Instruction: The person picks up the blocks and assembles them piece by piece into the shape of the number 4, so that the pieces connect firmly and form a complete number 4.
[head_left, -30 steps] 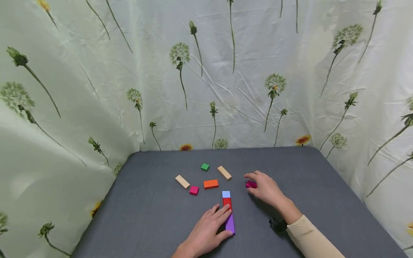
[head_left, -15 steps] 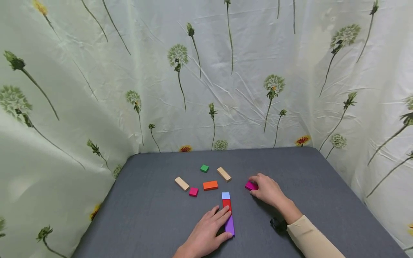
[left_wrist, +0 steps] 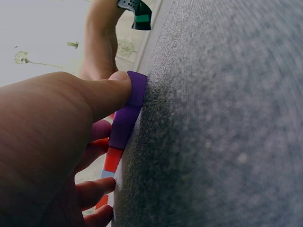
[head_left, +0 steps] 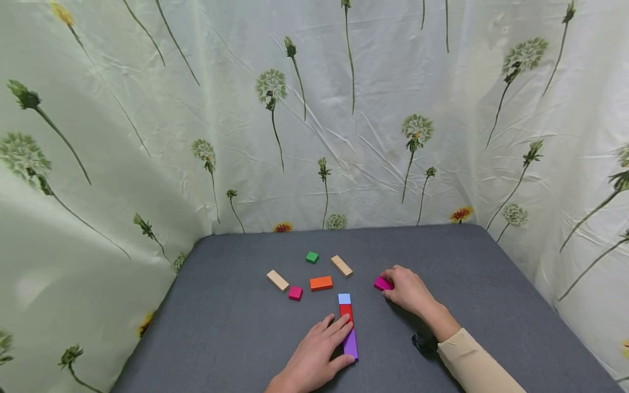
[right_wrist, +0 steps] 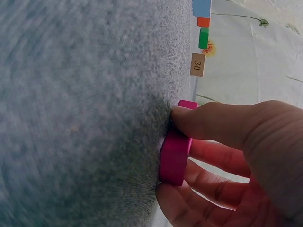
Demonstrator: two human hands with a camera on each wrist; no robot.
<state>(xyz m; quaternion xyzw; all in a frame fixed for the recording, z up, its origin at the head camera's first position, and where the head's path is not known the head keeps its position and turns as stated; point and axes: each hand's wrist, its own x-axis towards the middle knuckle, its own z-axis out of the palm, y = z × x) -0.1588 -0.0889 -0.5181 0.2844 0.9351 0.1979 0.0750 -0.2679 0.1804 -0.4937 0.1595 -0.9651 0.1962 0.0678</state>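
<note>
A straight row on the grey table is made of a light blue block point(head_left: 344, 298), a red block point(head_left: 346, 311) and a purple block point(head_left: 350, 346). My left hand point(head_left: 316, 352) lies along it, fingers spread, a fingertip on the red block and the thumb at the purple block's near end. In the left wrist view the thumb presses against the purple block point(left_wrist: 127, 120). Off to the right, my right hand point(head_left: 409, 289) pinches a magenta block point(head_left: 382, 284) low at the tabletop. The right wrist view shows thumb and fingers around this magenta block point(right_wrist: 175, 161), partly covering it.
Beyond the row lie an orange block point(head_left: 321, 283), a pinkish-red cube point(head_left: 295, 293), a green block point(head_left: 312, 257) and two plain wooden blocks, one left point(head_left: 278, 280) and one farther back point(head_left: 341, 266). A flower-print curtain point(head_left: 314, 120) surrounds the grey table point(head_left: 221, 327).
The right hand's fingers, earlier stretched out over the magenta block, have drawn in and closed on it. The left hand stays on the row.
</note>
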